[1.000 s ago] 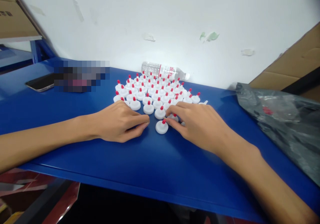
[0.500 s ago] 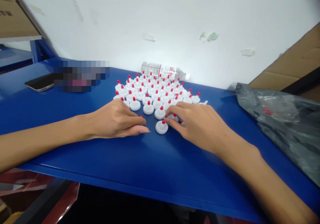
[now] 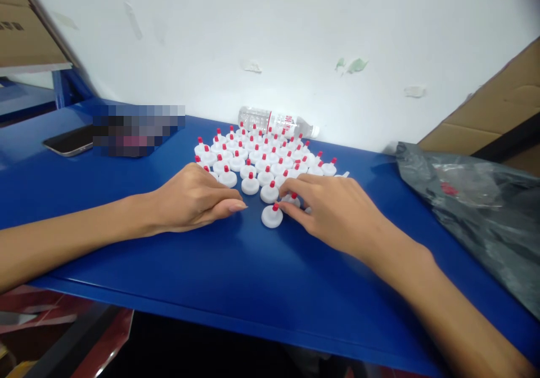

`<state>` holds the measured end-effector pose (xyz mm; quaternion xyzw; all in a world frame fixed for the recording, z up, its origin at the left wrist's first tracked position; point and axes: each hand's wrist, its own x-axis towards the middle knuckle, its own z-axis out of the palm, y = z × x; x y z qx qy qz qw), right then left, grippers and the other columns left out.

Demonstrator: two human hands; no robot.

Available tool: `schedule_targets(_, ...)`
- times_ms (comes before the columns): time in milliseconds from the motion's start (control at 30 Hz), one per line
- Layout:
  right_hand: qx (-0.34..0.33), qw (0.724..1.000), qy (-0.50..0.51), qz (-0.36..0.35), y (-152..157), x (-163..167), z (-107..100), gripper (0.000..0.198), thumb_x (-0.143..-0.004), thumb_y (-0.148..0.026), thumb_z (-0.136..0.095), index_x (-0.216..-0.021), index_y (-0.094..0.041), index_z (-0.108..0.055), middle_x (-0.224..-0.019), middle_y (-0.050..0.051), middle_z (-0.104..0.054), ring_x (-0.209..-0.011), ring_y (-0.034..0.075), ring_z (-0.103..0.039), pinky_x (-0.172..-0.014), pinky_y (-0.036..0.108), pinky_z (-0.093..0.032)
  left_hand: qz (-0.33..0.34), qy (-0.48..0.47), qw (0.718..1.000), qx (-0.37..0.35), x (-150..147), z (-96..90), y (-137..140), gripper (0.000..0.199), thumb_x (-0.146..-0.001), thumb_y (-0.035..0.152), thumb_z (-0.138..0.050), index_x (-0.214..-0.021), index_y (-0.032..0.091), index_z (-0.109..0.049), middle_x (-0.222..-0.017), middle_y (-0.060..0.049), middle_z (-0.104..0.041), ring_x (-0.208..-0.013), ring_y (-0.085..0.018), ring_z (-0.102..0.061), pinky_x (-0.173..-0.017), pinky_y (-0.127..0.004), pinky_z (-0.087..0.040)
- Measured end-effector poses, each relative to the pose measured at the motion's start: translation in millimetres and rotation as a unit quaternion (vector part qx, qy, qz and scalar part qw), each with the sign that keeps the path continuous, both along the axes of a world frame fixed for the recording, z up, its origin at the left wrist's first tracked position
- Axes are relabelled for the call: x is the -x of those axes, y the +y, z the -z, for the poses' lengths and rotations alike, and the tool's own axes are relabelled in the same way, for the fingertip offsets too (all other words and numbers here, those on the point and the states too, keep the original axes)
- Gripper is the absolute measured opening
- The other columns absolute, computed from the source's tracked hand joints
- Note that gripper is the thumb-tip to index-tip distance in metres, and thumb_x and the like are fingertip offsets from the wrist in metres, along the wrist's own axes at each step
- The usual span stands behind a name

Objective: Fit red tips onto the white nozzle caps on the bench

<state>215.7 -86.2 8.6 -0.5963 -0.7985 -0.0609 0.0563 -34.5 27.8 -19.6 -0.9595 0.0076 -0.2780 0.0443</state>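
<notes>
- The white wall [image 3: 202,40] is bright, with a paler glow behind the clear bottle [image 3: 255,120].
- A soft shadow lies under the right hand [image 3: 324,203] on the blue table [image 3: 211,288].
- Below the tabletop, the view sinks to near black.
- Highlights streak the grey plastic bag [image 3: 430,164].
- Square blocks mask a patch beside the phone [image 3: 70,142].
- Bottle lettering is smeared; the top right corner darkens.
</notes>
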Motion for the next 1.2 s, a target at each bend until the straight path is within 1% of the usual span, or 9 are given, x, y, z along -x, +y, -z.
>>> schedule_targets(100,0.001,1.000,0.001,0.002,0.7,0.0,0.2,0.020,-0.101,-0.039,-0.058,-0.108,-0.026,-0.072,-0.088,-0.001,-0.073,-0.075,0.019,-0.067,-0.056,0.031,-0.024,-0.002,0.003,1.000,0.002,-1.4,0.7,0.0,0.051,-0.114,0.033,-0.032,-0.082,0.016,-0.068,-0.061,-0.001,-0.070,-0.041,-0.010,-0.056,-0.045,-0.027,-0.034)
schedule_targets(233,-0.001,1.000,0.003,-0.002,1.2,-0.5,1.9,0.020,-0.102,-0.039,-0.057,-0.108,-0.026,-0.072,-0.089,-0.001,-0.074,-0.075,0.018,-0.067,-0.056,0.031,-0.025,0.000,0.007,1.000,0.007,-1.5,1.3,0.3,0.047,-0.115,0.034,-0.032,-0.092,0.016,-0.070,-0.060,0.001,-0.070,-0.041,-0.010,-0.056,-0.045,-0.025,-0.036)
schedule_targets(400,-0.005,1.000,0.003,-0.005,0.3,-1.3,3.0,0.020,-0.102,-0.039,-0.058,-0.107,-0.026,-0.072,-0.087,0.000,-0.073,-0.073,0.018,-0.066,-0.057,0.030,-0.025,0.021,-0.004,1.000,0.003,0.3,0.4,1.0,0.045,-0.114,0.039,-0.037,-0.098,0.014,-0.072,-0.044,0.006,-0.052,-0.033,-0.009,-0.045,-0.040,-0.026,-0.031)
schedule_targets(500,-0.004,1.000,0.002,-0.006,-0.1,-1.1,1.9,0.020,-0.102,-0.039,-0.057,-0.106,-0.025,-0.071,-0.087,0.000,-0.073,-0.073,0.018,-0.066,-0.056,0.031,-0.024,0.021,-0.012,1.000,0.000,1.0,-2.0,0.1,0.048,-0.112,0.046,-0.038,-0.099,0.015,-0.072,-0.043,0.006,-0.049,-0.033,-0.009,-0.043,-0.039,-0.027,-0.030)
schedule_targets(733,-0.003,1.000,-0.005,-0.001,0.0,0.0,0.8,0.020,-0.102,-0.039,-0.058,-0.105,-0.026,-0.072,-0.086,-0.001,-0.073,-0.072,0.018,-0.066,-0.055,0.032,-0.024,-0.010,-0.021,1.000,0.002,0.7,-1.6,1.8,0.042,-0.112,0.037,-0.042,-0.092,0.018,-0.073,-0.044,0.006,-0.052,-0.033,-0.009,-0.041,-0.040,-0.027,-0.030)
schedule_targets(867,-0.002,1.000,-0.004,-0.003,-0.6,-0.5,0.9,0.021,-0.103,-0.040,-0.056,-0.106,-0.026,-0.072,-0.087,-0.001,-0.073,-0.073,0.018,-0.066,-0.055,0.032,-0.024,-0.023,-0.009,1.000,0.010,1.5,0.7,3.4,0.048,-0.113,0.037,-0.037,-0.087,0.017,-0.071,-0.044,0.005,-0.050,-0.034,-0.010,-0.042,-0.041,-0.029,-0.029)
schedule_targets(967,0.002,1.000,-0.005,0.000,-0.7,-0.3,0.1,0.021,-0.103,-0.040,-0.056,-0.106,-0.027,-0.072,-0.087,-0.001,-0.073,-0.073,0.019,-0.066,-0.055,0.032,-0.023,-0.013,-0.001,1.000,0.016,2.0,1.8,3.7,0.049,-0.114,0.036,-0.034,-0.086,0.016,-0.070,-0.044,0.005,-0.049,-0.034,-0.010,-0.040,-0.042,-0.029,-0.028)
schedule_targets(1133,0.000,1.000,0.000,-0.001,-0.2,0.5,0.0,0.020,-0.102,-0.039,-0.057,-0.106,-0.026,-0.072,-0.088,0.000,-0.073,-0.073,0.018,-0.066,-0.056,0.032,-0.023,0.004,0.008,1.000,0.028,2.0,2.6,3.8,0.053,-0.114,0.033,-0.032,-0.080,0.016,-0.068,-0.047,0.003,-0.053,-0.035,-0.011,-0.042,-0.042,-0.030,-0.029)
schedule_targets(1200,-0.002,1.000,0.001,-0.003,-0.1,0.1,0.5,0.020,-0.103,-0.039,-0.057,-0.105,-0.026,-0.072,-0.088,0.000,-0.073,-0.073,0.018,-0.066,-0.056,0.031,-0.023,-0.007,0.004,0.999,0.038,1.9,2.9,3.1,0.056,-0.114,0.035,-0.031,-0.076,0.017,-0.068,-0.046,0.003,-0.053,-0.035,-0.010,-0.042,-0.042,-0.029,-0.029)
